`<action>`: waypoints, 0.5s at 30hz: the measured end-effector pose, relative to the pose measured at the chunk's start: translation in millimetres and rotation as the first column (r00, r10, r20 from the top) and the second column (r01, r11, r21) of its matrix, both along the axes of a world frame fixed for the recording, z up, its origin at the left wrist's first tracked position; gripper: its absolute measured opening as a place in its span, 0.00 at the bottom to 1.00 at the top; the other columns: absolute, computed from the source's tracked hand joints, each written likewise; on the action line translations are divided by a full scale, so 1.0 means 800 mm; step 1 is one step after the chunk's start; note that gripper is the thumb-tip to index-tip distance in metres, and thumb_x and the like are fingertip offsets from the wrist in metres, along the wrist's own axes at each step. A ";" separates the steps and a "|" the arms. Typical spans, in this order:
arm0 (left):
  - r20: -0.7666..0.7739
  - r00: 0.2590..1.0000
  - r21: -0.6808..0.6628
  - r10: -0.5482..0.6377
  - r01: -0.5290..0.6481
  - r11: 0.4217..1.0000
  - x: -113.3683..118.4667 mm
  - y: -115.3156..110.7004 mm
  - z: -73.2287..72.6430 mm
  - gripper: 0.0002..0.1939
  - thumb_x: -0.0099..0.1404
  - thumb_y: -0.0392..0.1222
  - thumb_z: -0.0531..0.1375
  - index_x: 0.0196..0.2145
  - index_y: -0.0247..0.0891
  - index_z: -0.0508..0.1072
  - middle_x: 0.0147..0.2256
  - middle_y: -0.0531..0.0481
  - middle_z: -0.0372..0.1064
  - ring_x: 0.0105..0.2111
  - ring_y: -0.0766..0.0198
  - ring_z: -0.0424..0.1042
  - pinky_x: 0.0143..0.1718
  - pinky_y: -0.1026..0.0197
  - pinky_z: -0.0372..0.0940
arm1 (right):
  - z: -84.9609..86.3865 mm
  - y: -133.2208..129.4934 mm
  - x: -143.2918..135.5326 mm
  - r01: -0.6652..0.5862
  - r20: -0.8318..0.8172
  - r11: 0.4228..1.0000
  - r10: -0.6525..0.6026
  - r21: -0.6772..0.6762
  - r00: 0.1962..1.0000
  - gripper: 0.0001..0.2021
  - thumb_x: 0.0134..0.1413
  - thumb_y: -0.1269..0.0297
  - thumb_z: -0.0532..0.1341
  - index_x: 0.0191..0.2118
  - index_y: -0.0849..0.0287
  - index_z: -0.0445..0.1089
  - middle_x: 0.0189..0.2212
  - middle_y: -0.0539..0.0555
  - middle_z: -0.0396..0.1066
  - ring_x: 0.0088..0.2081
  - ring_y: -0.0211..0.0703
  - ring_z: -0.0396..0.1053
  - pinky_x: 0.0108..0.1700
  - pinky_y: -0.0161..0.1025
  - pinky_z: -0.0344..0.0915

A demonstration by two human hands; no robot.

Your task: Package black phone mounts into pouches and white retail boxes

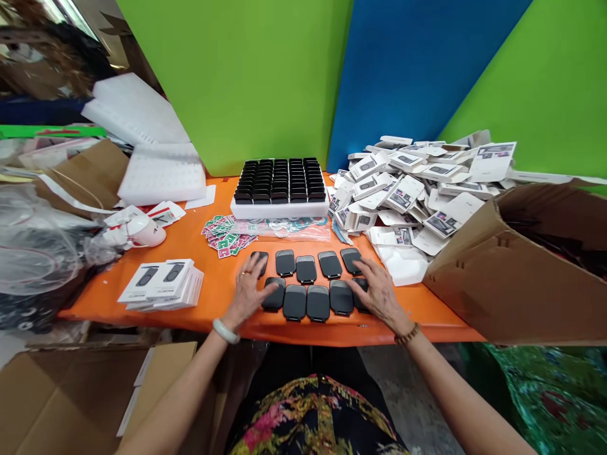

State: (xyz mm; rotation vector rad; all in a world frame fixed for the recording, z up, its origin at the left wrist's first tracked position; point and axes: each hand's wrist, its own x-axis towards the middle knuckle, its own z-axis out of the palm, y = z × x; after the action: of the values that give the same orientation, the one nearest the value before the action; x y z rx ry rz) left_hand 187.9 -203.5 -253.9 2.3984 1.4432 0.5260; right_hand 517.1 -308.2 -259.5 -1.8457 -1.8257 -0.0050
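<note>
Several flat black rounded-square devices (318, 302) lie in two rows on the orange table, just in front of me. At the left end of the rows is my left hand (248, 287), its fingers spread over the end devices and partly covering them. My right hand (377, 291) rests at the other end, fingers apart, over the devices there. Neither hand grips anything; whether the fingertips press on the devices I cannot tell. Behind the rows, a white foam tray (279, 210) holds many more black devices (279, 180) standing on edge.
Printed cards (227, 237) lie before the tray. Stacked white boxes (164, 284) stand at the left. A heap of opened white boxes (403, 189) and a large cardboard carton (512, 278) fill the right side. Foam sheets (161, 174) sit at the back left; green and blue panels (237, 82) rise behind.
</note>
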 end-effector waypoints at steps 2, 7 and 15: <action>-0.003 0.998 -0.059 0.071 -0.071 0.996 -0.001 0.029 0.000 0.34 0.64 0.59 0.53 0.62 0.38 0.58 0.65 0.37 0.47 0.66 0.45 0.44 0.63 0.43 0.46 | 0.004 0.024 0.007 0.009 0.005 1.000 -0.009 -0.009 1.000 0.27 0.60 0.44 0.51 0.55 0.59 0.65 0.56 0.65 0.61 0.57 0.57 0.60 0.56 0.54 0.57; -0.069 0.998 -0.149 -0.010 0.000 0.989 0.031 0.051 -0.002 0.37 0.61 0.60 0.56 0.63 0.43 0.56 0.66 0.39 0.47 0.65 0.45 0.45 0.63 0.41 0.45 | 0.005 0.065 -0.011 -0.050 0.121 0.992 0.064 -0.118 0.991 0.30 0.53 0.41 0.56 0.55 0.55 0.65 0.58 0.63 0.58 0.58 0.63 0.54 0.53 0.59 0.56; -0.199 0.974 -0.094 -0.112 0.095 0.991 0.101 0.027 0.004 0.35 0.57 0.63 0.59 0.60 0.53 0.62 0.63 0.44 0.54 0.63 0.35 0.45 0.58 0.31 0.43 | 0.001 0.065 -0.020 0.033 0.134 0.990 -0.014 -0.139 0.991 0.25 0.57 0.43 0.53 0.52 0.54 0.66 0.54 0.62 0.63 0.55 0.60 0.56 0.51 0.58 0.56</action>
State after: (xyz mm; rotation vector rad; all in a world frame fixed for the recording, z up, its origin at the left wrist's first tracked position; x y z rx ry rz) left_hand 268.7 -181.8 -250.5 2.5026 1.3791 0.1942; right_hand 501.4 -256.6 -258.5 -2.0077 -1.9383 -0.0074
